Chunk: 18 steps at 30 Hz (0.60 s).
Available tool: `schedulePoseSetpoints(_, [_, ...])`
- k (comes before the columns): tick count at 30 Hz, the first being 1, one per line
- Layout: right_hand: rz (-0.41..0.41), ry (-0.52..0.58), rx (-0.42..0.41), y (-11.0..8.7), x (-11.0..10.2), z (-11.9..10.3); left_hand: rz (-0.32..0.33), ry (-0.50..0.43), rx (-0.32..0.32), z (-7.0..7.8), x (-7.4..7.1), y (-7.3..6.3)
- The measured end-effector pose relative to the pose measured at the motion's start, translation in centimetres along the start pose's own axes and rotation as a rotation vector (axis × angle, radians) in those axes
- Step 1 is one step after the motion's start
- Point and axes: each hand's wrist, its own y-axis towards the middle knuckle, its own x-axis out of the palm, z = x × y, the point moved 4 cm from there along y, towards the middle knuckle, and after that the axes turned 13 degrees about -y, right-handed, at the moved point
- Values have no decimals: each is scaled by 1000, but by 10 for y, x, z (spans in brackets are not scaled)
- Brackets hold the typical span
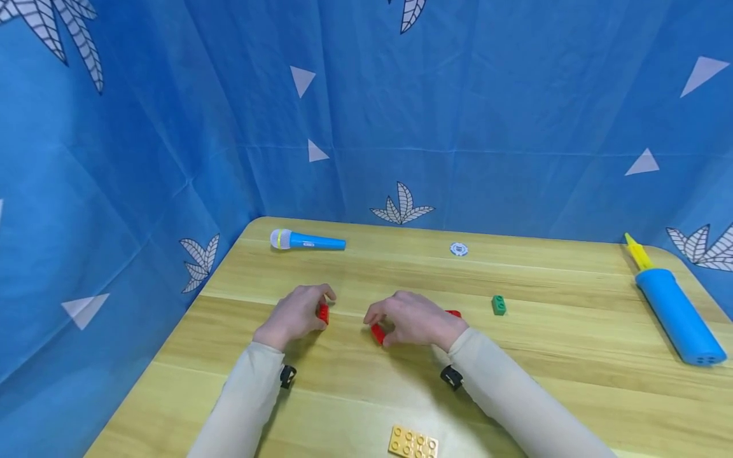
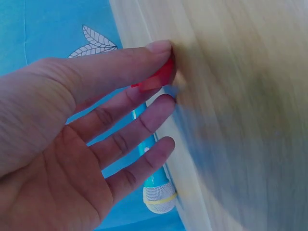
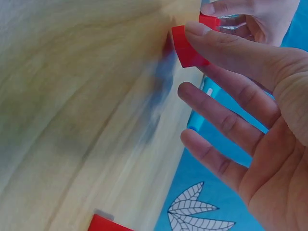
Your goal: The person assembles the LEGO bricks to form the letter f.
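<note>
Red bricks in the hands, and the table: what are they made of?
The red brick in the left hand and the other red brick in the right hand look like smooth, hard plastic: even colour, straight edges. The table looks like satiny wood by its grain, but might be printed.

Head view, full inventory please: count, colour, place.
Red blocks: 2, red, pinched, one in left hand, one in right hand
Red piece: 1, red, partly hidden behind right hand
Green block: 1, green, right of centre
Yellow block: 1, yellow, bottom of view
Microphone: 1, blue-grey, table's far left
Round chip: 1, white-blue, table's far side
Hand pump: 1, blue-yellow, table's right
Table: 1, wood-toned, beneath
Patterned cloth: count unclear, blue, behind and left
Wrist devices: 2, black, wrists
Sleeves: 2, pale, forearms
Hands: 2, bare, centre
</note>
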Motion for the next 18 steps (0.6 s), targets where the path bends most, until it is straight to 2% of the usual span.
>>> schedulePoseSetpoints(10, [60,3,58,-3,-10,3,-13,-74,55,7,7,6])
schedulePoseSetpoints(18, [95,8,56,-4,-13,5,-37,-117,85,16,14,12])
